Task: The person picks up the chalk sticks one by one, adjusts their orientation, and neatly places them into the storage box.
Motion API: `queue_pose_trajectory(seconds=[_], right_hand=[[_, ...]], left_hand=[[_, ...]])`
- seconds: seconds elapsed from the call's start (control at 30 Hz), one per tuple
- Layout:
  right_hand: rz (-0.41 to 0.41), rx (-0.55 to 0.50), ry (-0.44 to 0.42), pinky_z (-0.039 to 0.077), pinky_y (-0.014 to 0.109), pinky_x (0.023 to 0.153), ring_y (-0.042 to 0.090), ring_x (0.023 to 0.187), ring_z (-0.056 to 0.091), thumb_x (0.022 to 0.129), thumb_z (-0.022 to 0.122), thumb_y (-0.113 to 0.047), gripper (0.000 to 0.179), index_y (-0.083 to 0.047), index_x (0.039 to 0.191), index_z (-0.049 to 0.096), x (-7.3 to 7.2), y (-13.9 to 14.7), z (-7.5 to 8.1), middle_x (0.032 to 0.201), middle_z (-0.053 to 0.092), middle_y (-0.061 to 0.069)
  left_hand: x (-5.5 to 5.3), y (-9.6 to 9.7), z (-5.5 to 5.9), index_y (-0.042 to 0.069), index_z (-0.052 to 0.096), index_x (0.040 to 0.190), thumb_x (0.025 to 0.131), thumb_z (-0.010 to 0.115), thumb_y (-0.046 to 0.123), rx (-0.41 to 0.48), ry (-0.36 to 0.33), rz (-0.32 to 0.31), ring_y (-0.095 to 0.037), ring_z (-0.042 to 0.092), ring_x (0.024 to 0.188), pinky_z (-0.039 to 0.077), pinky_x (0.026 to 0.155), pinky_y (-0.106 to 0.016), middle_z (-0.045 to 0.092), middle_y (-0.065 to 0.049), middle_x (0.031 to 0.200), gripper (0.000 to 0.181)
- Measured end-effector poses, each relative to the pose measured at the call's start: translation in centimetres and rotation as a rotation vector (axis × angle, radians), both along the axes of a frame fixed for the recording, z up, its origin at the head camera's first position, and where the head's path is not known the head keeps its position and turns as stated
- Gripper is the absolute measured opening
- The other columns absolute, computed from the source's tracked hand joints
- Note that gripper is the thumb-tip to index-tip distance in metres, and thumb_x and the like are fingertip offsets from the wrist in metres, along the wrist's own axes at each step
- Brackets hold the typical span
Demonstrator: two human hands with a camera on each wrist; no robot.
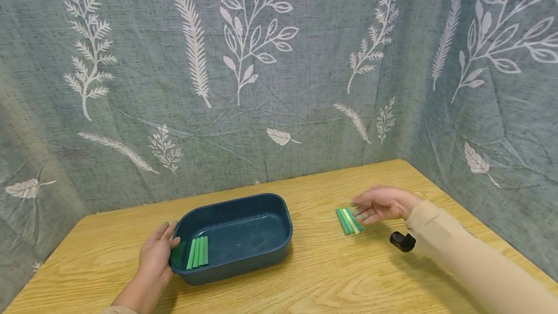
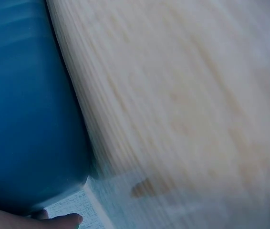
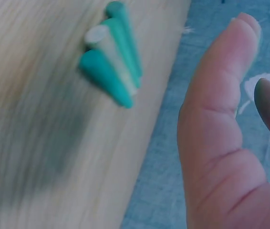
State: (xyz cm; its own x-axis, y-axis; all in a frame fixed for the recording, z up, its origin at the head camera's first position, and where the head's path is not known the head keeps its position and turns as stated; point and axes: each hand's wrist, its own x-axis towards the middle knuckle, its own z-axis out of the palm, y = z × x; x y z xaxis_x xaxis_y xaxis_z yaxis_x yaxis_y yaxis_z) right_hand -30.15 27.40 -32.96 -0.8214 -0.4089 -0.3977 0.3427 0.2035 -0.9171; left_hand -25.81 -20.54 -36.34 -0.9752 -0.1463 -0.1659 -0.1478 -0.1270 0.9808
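A dark blue rectangular basin (image 1: 241,263) stands on the wooden table. My left hand (image 1: 157,251) holds its left end, thumb at the rim and fingers along the outer wall. Several green chalk sticks (image 1: 198,252) lie side by side inside, at the basin's left end. To the right of the basin, more chalk sticks (image 1: 347,220), in greens and one pale yellow, lie in a row on the table. Over their right side hovers my right hand (image 1: 381,203), fingers loosely bent and holding nothing; its fingertips have a green tint. The right wrist view shows these sticks (image 3: 109,71) apart from the fingers.
The wooden table (image 1: 314,275) meets a blue-green curtain (image 1: 305,86) with white leaf prints at the back and sides. A small black device (image 1: 402,241) sits under my right wrist.
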Motion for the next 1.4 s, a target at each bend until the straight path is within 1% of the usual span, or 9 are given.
queue_pose_trajectory(seconds=[0.1, 0.23, 0.33, 0.53, 0.7, 0.8, 0.87, 1.13, 1.4], right_hand=[[-0.013, 0.011, -0.011, 0.056, 0.023, 0.067, 0.012, 0.071, 0.065, 0.102, 0.046, -0.011, 0.026, 0.007, 0.12, 0.051, -0.3, 0.2, -0.8, 0.084, 0.064, 0.006], [-0.045, 0.045, -0.013, 0.055, 0.023, 0.065, 0.012, 0.069, 0.063, 0.102, 0.046, -0.013, 0.032, 0.009, 0.126, 0.048, -0.5, 0.2, -1.8, 0.084, 0.062, 0.007], [-0.062, 0.075, -0.007, 0.055, 0.024, 0.064, 0.012, 0.067, 0.062, 0.102, 0.047, -0.014, 0.033, 0.008, 0.127, 0.047, -0.5, 0.2, -2.1, 0.083, 0.06, 0.006], [-0.091, 0.128, -0.001, 0.054, 0.024, 0.062, 0.011, 0.064, 0.062, 0.101, 0.052, -0.017, 0.026, 0.006, 0.115, 0.054, -0.8, 0.6, -2.7, 0.076, 0.062, 0.004], [-0.124, 0.182, -0.021, 0.053, 0.021, 0.059, 0.009, 0.058, 0.058, 0.099, 0.055, -0.017, 0.017, 0.0, 0.099, 0.059, -1.3, 0.7, -3.4, 0.07, 0.06, 0.003], [-0.122, 0.219, -0.032, 0.052, 0.02, 0.057, 0.007, 0.056, 0.055, 0.099, 0.056, -0.018, 0.018, -0.004, 0.089, 0.06, -1.6, 0.5, -3.5, 0.067, 0.057, 0.002], [-0.119, 0.251, -0.035, 0.052, 0.021, 0.057, 0.007, 0.055, 0.054, 0.099, 0.056, -0.02, 0.02, -0.006, 0.085, 0.061, -1.7, 0.4, -3.5, 0.067, 0.057, 0.002], [-0.076, 0.34, -0.055, 0.051, 0.022, 0.056, 0.009, 0.054, 0.054, 0.098, 0.059, -0.02, 0.019, -0.004, 0.088, 0.061, -2.2, 0.1, -3.4, 0.07, 0.057, 0.004], [-0.049, 0.445, -0.031, 0.05, 0.02, 0.052, 0.007, 0.049, 0.052, 0.097, 0.062, -0.021, 0.023, -0.005, 0.079, 0.061, -2.6, -0.5, -3.4, 0.064, 0.054, 0.002]], left_hand=[[0.1, -0.2, 0.1, 0.007, -0.013, 0.153, 0.102, 0.028, -0.006, -0.003, -0.005, 0.012, -0.029, -0.009, 0.145, 0.011, 0.117, -0.042, -0.004, -0.011, 0.16, 0.067], [0.2, -0.3, 0.0, 0.006, -0.013, 0.152, 0.102, 0.029, -0.006, 0.002, -0.002, 0.012, -0.03, -0.01, 0.144, 0.01, 0.117, -0.043, -0.004, -0.012, 0.16, 0.067], [0.2, -0.2, 0.0, 0.005, -0.014, 0.152, 0.102, 0.028, -0.007, 0.008, 0.011, 0.001, -0.03, -0.011, 0.144, 0.01, 0.117, -0.043, -0.005, -0.013, 0.159, 0.066], [0.2, 0.0, -0.1, 0.003, -0.014, 0.152, 0.102, 0.028, -0.007, -0.001, 0.018, 0.002, -0.031, -0.012, 0.144, 0.01, 0.117, -0.044, -0.005, -0.015, 0.159, 0.066], [0.3, 0.1, -0.1, 0.004, -0.013, 0.152, 0.102, 0.029, -0.007, -0.01, 0.01, 0.009, -0.032, -0.011, 0.144, 0.01, 0.117, -0.045, -0.004, -0.014, 0.159, 0.066], [0.3, 0.1, -0.1, 0.004, -0.013, 0.152, 0.102, 0.028, -0.007, -0.01, 0.01, 0.008, -0.032, -0.012, 0.144, 0.01, 0.117, -0.045, -0.005, -0.014, 0.159, 0.066], [0.2, 0.1, -0.1, 0.004, -0.014, 0.152, 0.102, 0.028, -0.007, -0.006, 0.012, 0.008, -0.032, -0.012, 0.144, 0.01, 0.117, -0.045, -0.005, -0.014, 0.159, 0.066], [0.1, 0.5, 0.1, 0.005, -0.012, 0.152, 0.101, 0.028, -0.007, -0.021, 0.003, 0.016, -0.032, -0.011, 0.144, 0.012, 0.117, -0.044, -0.004, -0.014, 0.16, 0.066], [0.0, 0.3, 0.1, 0.007, -0.011, 0.153, 0.102, 0.03, -0.006, -0.04, -0.025, 0.027, -0.031, -0.012, 0.144, 0.008, 0.117, -0.044, -0.002, -0.011, 0.159, 0.067]])
